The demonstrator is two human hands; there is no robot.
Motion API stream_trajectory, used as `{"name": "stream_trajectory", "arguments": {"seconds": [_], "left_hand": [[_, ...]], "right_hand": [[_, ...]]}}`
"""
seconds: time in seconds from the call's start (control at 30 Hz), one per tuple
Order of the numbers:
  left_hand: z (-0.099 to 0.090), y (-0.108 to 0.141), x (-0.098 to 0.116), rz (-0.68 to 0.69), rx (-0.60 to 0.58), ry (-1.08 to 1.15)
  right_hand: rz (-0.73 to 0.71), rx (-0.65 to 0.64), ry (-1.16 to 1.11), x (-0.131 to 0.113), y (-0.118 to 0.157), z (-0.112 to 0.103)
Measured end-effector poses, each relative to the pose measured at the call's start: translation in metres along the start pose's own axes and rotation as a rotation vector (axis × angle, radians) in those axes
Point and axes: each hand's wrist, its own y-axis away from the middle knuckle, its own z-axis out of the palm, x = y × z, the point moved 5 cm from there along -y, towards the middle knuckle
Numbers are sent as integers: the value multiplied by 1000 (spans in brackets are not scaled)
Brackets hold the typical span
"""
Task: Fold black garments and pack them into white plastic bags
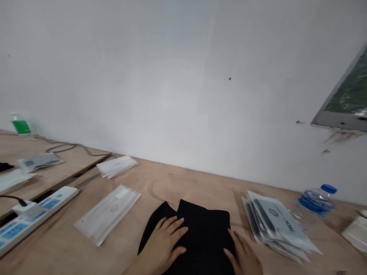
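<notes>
A piece of folded black cloth (205,236) lies on the wooden table in front of me; its lower part runs out of the picture. My left hand (162,244) rests flat on the cloth's left side, fingers stretched out and pointing away from me. At the right edge of the cloth is my right hand (243,254), with fingers apart and the tips touching the fabric. Just right of it sits a stack of filled plastic packets (286,225) with printed fronts. To the left, a flat pale plastic bag (110,214) lies on the table.
More pale bags (117,166) lie near the wall. A white power strip (37,215) with a plugged-in adapter (28,209) is at left, beside the gap between tables. A water bottle (317,202) stands behind the packets. A green-labelled bottle (21,126) is far left.
</notes>
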Motion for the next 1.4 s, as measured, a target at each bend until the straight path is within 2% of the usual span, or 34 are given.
{"name": "stream_trajectory", "arguments": {"seconds": [0.07,0.13,0.23,0.33,0.43,0.5,0.77,0.83,0.87,0.93,1.0,1.03,1.13,1.2,1.33,1.4], "left_hand": [[12,-15,-3,-16,-113,-24],[18,-25,-12,-62,-138,-40],[15,-51,-29,-143,-36,-69],[15,-87,-48,-250,50,-83],[25,-112,-64,-309,59,-68],[32,-117,-70,-314,69,-56],[42,-113,-75,-328,102,-74],[43,-115,-74,-325,103,-89],[43,-116,-73,-323,104,-99],[41,-117,-71,-316,107,-122],[37,-117,-68,-305,113,-145],[34,-117,-65,-300,120,-155],[27,-108,-49,-272,148,-178],[26,-96,-32,-207,143,-166],[40,-60,7,-4,17,-78],[48,-46,16,14,-66,-47]], "right_hand": [[10,-29,-7,-6,-17,0],[71,-15,-108,-8,-40,-4],[126,12,-210,-11,-79,-8],[93,-70,-245,-23,-111,1],[97,-168,-325,-36,-124,16],[139,-211,-391,-41,-121,22],[414,-467,-621,-31,-77,11],[419,-502,-678,-27,-68,8],[395,-461,-656,-25,-66,6],[338,-280,-515,-19,-66,-1],[329,-106,-382,-12,-63,-9],[332,-64,-349,-10,-60,-12],[297,-80,-296,-12,-51,-19],[240,-118,-257,-21,-47,-22],[160,-155,-224,-41,-45,-17],[164,-138,-199,-43,-44,-14]]}}
